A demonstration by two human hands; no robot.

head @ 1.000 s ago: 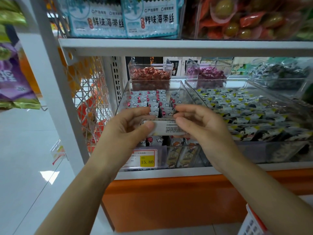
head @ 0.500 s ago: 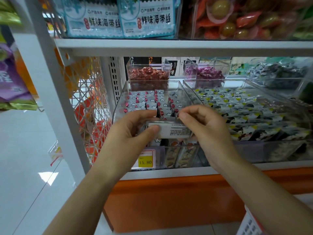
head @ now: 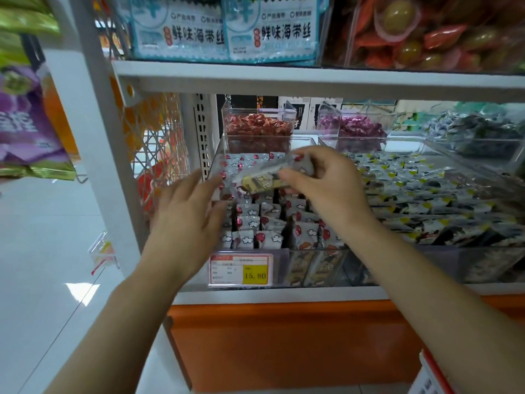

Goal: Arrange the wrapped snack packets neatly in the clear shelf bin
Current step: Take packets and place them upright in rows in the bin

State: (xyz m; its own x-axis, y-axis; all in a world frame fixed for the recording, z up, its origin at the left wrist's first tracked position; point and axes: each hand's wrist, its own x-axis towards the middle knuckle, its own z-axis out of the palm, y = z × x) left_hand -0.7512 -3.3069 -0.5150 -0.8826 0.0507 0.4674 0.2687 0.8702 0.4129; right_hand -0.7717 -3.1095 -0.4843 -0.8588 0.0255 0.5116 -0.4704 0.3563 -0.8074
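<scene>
Now: right hand (head: 326, 189) pinching one snack packet (head: 265, 180) by its end. Packet is tilted and blurred, held over the middle of the clear bin (head: 216, 163), above the rows of packets (head: 270, 223); it looks clear of them. Left hand (head: 187, 220) open, fingers spread, at the bin's left wall; contact, cannot tell. Rows stand mostly on edge, with the front ones leaning.

Judgement: this one goes into a gap in a row. Turn it upright first, face matching its neighbours, then lower it end-on so the leaners don't topple. Left hand could brace the row. Keep it out of the neighbouring bin (head: 426, 194) on the right.
</scene>
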